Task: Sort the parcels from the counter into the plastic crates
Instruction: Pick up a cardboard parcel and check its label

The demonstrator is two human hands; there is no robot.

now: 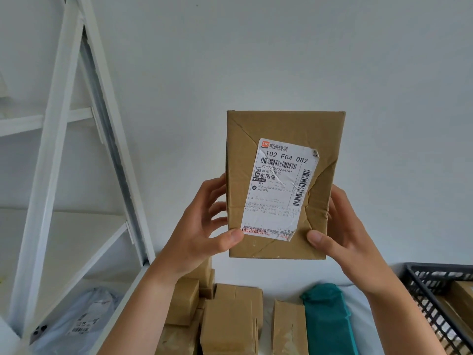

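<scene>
1. At frame centre, raised above the white counter (366, 311): creased brown cardboard box parcel (282, 184), upright, white shipping label (271, 213) facing the camera.
2. Left hand (204, 226) gripping at 8 o'clock, thumb flat on the front, fingers curled round the side. Right hand (343, 231) at 4 o'clock, thumb on the front, fingers hidden behind.
3. Judged light, stiff though dented; best held low by opposite side edges.
4. Black lattice plastic crate (435, 267) at 4 o'clock, white metal shelf frame (51, 175) at 9 o'clock; open room between, above the brown parcels (230, 321) and the teal wrapped parcel (327, 319) at 6 o'clock.
</scene>
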